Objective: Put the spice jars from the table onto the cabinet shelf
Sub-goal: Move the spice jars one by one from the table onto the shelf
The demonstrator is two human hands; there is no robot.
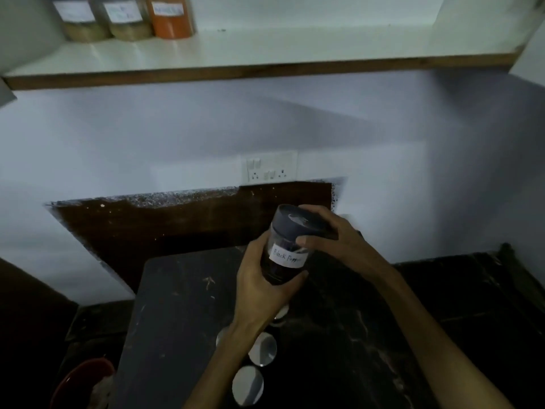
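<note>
Both hands grip black pepper jar (284, 252); three filled jars (125, 17) shelved.

Home kitchen, dimly lit. Labelled spice jars (126, 17) are lined up at left end of white cabinet shelf (265, 51) with wood-edged front. Plain painted wall is fitted with switch-and-socket plate (269, 169). Dark stone counter (383, 335) is seen below, dark board (177, 320) laid on it. Jar marked "Black Pepper" (287, 249) is held over counter. Shiny metal lids (255, 364) are ranged near front edge; red bowl (82, 382) is set at lower left.
</note>
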